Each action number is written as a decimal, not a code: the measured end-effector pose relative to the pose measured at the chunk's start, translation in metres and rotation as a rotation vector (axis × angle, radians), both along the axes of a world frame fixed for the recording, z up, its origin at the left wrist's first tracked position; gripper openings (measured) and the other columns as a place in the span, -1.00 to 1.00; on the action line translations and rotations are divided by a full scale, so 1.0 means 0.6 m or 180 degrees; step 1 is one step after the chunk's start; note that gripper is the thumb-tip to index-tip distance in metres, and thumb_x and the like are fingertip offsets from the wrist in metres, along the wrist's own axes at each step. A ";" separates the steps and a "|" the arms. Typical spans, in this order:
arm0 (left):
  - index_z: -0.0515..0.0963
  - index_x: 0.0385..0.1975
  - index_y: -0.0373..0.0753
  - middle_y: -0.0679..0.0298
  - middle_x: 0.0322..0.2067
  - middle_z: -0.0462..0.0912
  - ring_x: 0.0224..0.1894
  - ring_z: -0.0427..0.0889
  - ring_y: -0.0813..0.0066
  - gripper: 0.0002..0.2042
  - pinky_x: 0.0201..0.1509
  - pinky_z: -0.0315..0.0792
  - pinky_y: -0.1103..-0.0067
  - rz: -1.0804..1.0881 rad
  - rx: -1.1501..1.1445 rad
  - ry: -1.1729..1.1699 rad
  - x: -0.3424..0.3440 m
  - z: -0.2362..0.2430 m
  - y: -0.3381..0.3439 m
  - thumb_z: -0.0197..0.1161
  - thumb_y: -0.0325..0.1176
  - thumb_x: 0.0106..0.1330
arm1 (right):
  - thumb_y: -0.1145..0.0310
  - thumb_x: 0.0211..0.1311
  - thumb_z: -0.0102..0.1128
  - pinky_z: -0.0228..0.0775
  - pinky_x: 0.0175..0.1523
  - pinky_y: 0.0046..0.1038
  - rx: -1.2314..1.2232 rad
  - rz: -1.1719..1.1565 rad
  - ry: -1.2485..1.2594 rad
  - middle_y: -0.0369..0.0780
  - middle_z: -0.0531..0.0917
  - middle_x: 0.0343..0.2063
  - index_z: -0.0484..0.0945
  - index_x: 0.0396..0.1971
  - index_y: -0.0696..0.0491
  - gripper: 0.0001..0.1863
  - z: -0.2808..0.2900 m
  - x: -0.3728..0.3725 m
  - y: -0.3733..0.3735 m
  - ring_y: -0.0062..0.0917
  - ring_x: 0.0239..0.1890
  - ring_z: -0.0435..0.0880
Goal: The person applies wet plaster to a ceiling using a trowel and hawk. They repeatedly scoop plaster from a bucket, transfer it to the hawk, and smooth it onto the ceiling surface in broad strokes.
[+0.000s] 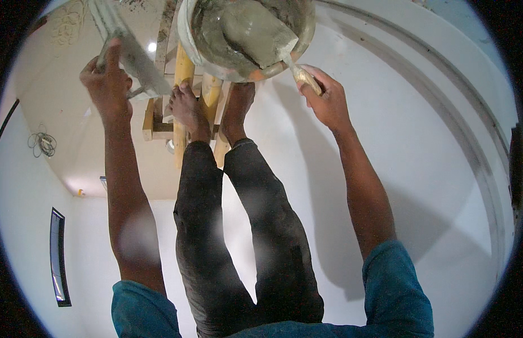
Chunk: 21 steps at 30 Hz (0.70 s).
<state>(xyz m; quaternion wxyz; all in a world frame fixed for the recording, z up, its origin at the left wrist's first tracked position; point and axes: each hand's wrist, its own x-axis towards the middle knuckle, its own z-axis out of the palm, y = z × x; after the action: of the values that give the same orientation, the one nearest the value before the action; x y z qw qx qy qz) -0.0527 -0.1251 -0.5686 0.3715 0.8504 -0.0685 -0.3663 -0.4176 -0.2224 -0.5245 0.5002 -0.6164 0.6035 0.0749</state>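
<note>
My left hand point(106, 90) is closed on a flat grey plastering float point(138, 70), held tilted at the upper left and smeared with grey material. My right hand point(323, 98) grips the light handle of a wide trowel point(250, 36), whose blade lies in a bucket point(188, 36) of wet grey mortar, coated with it. The bucket is at the top centre, just above my bare feet point(188, 110), which rest by yellowish wooden poles.
Below my feet are wooden rungs or planks point(150, 121) and, far down, a pale floor. A white wall point(419, 186) with curved dark bands spans the right. A cable coil point(43, 144) and a narrow dark-framed window point(58, 253) show at the left.
</note>
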 end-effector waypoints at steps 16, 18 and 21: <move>0.28 -0.01 -0.33 0.17 -0.26 0.50 -0.34 0.49 0.44 -0.54 -0.30 0.43 0.51 0.0363 -0.1374 0.2063 -0.171 0.013 -0.107 0.14 -0.08 0.30 | 0.17 0.22 0.20 0.45 -0.12 -0.41 -0.1083 0.0144 0.0031 -0.07 0.58 -0.24 0.41 0.03 0.28 -0.47 0.263 0.115 0.092 -0.42 -0.20 0.59; 0.28 -0.01 -0.33 0.17 -0.25 0.49 -0.33 0.49 0.43 -0.54 -0.29 0.43 0.50 0.0319 -0.1401 0.2208 -0.193 0.013 -0.121 0.13 -0.08 0.30 | 0.31 0.19 0.22 0.44 -0.16 -0.41 -0.0951 -0.0279 0.0050 -0.05 0.57 -0.26 0.39 0.04 0.29 -0.51 0.260 0.146 0.113 -0.41 -0.23 0.57; 0.29 0.00 -0.32 0.18 -0.24 0.49 -0.31 0.48 0.43 -0.55 -0.26 0.42 0.49 0.0293 -0.1450 0.2367 -0.211 0.010 -0.130 0.13 -0.09 0.30 | 0.42 0.16 0.21 0.43 -0.19 -0.39 -0.1520 -0.0326 -0.0182 -0.04 0.54 -0.25 0.37 0.06 0.28 -0.53 0.245 0.172 0.125 -0.39 -0.25 0.55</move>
<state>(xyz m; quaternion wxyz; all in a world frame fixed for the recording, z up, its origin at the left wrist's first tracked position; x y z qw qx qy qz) -0.1796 -0.2033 -0.5625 0.5648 0.5592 0.0288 -0.6062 -0.3142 -0.1471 -0.3772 0.3604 -0.6876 0.6202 -0.1128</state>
